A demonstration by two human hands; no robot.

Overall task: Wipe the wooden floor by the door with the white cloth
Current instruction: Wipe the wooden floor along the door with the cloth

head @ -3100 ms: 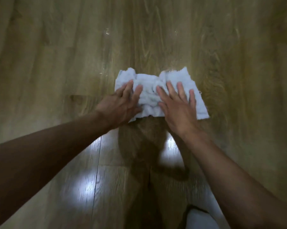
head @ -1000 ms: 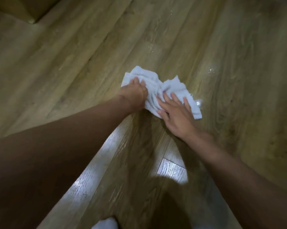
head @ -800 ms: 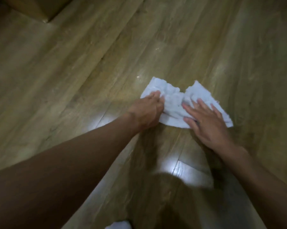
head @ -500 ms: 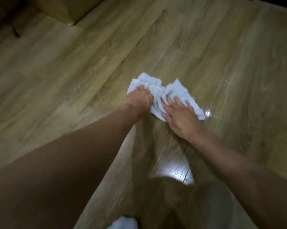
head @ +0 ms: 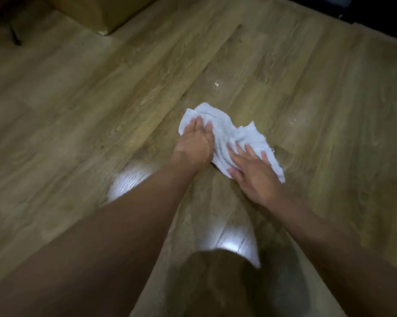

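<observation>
Cloth (head: 233, 136), white and bunched, lies on the wooden floor (head: 83, 115) a little right of the middle of the view, creased into ridges between the two hands. Its far-left corner bulges out past the left hand (head: 194, 144). Its near-right edge, slightly frayed, runs beyond the right hand (head: 254, 173). The left hand rests on the cloth's left part, fingers straight and held close together, tips on the fabric. The right hand lies flat on the near-right part, fingers spread, its wrist past the cloth's near edge. Both forearms reach in from the near side.

The planks run diagonally from near left to far right and stretch wide on the cloth's left, far side and right. A few pale specks (head: 216, 84) sit on the boards just beyond the cloth, and a fainter scatter lies to its right. Two bright patches of glare (head: 129, 181) show beside the forearms, and a dark shadow (head: 218, 284) fills the near edge between the arms.

Well apart, at the far left, stands the corner of a tan box-like block (head: 97, 12). A dark strip (head: 376, 12) borders the floor at the far right, and what it is cannot be told.
</observation>
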